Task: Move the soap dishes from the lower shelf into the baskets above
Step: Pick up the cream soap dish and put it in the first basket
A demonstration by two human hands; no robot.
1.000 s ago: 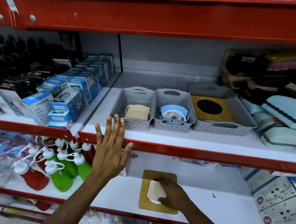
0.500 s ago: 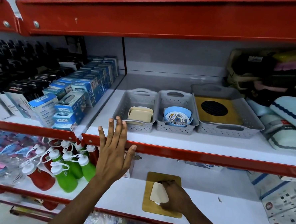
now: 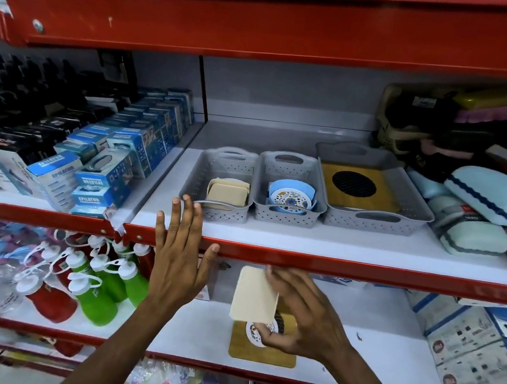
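From the head view, red-edged shop shelves with white boards fill the frame; the left hand (image 3: 179,264) lies flat with fingers spread on the upper shelf's front edge (image 3: 360,268). Up there, three grey baskets sit side by side: the left basket (image 3: 193,185) holds cream dishes, the middle basket (image 3: 263,186) blue patterned ones, the large basket (image 3: 420,211) a wooden one. Below, the right hand (image 3: 304,319) pinches a cream soap dish (image 3: 253,295) lifted above the wooden dish (image 3: 254,350) on the lower shelf (image 3: 378,365)

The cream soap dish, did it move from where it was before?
Yes. The cream soap dish has come up off the wooden board, lifted by the right hand toward the red shelf edge above.
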